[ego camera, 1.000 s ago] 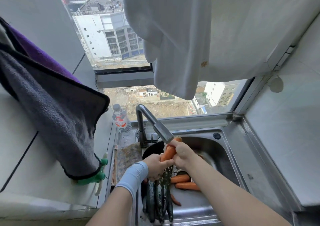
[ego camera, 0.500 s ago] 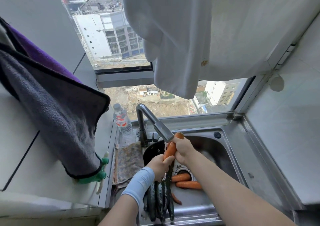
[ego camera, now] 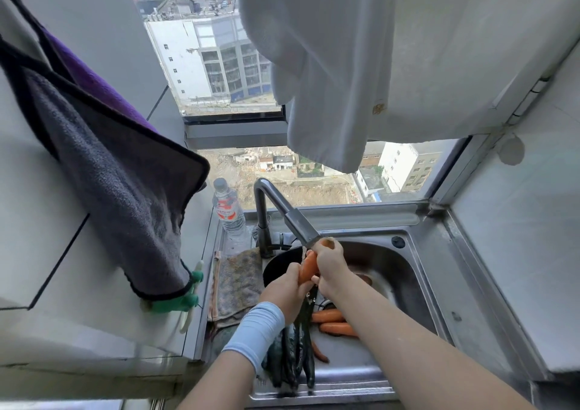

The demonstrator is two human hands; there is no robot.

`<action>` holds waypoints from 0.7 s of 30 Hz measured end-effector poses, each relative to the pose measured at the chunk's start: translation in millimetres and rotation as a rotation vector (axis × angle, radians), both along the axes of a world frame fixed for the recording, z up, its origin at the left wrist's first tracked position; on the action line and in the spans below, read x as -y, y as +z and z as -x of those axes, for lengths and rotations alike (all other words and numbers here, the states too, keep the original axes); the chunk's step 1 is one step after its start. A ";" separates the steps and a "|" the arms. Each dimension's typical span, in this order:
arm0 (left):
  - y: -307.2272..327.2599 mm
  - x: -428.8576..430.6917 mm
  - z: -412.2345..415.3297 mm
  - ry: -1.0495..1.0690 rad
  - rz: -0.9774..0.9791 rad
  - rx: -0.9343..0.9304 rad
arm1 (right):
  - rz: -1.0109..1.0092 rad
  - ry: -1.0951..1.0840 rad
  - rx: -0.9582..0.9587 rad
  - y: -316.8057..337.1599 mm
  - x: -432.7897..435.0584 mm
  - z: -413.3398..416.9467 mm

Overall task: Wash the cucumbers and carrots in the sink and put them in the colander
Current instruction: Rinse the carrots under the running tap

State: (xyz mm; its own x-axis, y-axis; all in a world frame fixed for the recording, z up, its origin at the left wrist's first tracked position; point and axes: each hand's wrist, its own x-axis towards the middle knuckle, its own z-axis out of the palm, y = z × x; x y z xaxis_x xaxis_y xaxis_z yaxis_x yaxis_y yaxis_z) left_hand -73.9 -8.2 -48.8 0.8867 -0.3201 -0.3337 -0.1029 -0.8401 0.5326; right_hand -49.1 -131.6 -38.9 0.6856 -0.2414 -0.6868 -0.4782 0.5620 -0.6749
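Both my hands hold one orange carrot (ego camera: 307,267) under the faucet head (ego camera: 299,225). My right hand (ego camera: 331,262) grips its upper end and my left hand (ego camera: 287,292) grips its lower end. Below them, in the steel sink (ego camera: 405,271), lie several dark cucumbers (ego camera: 296,353) near the front and other carrots (ego camera: 332,321) to their right. A dark round container (ego camera: 279,263), perhaps the colander, sits at the sink's back left, mostly hidden by my hands.
A folded cloth (ego camera: 237,284) lies left of the sink, with a plastic water bottle (ego camera: 228,210) behind it. A grey towel (ego camera: 125,190) hangs at left over a green glove (ego camera: 177,300). A white cloth (ego camera: 329,64) hangs overhead before the window.
My two hands have shifted slightly along the carrot under the tap; my left hand has slid a little lower. The vegetables in the sink have not moved.
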 end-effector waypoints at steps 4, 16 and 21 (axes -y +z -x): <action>6.9 -7.2 -9.7 0.037 0.050 -0.058 | -0.174 0.026 0.071 1.2 0.6 8.8; 12.9 14.2 -15.2 0.097 0.385 -0.352 | -0.040 -0.022 0.111 7.1 10.5 7.2; 12.4 27.9 -20.9 0.069 0.293 -0.288 | -0.001 -0.003 0.128 9.5 25.9 10.4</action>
State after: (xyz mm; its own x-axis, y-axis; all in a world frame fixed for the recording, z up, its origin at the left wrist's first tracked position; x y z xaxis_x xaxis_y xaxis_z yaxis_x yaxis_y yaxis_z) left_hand -52.9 -36.1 -36.5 0.7929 -0.3819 -0.4749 0.1366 -0.6481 0.7492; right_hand -59.5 -157.5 -29.4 0.7668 -0.2426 -0.5942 -0.3867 0.5644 -0.7294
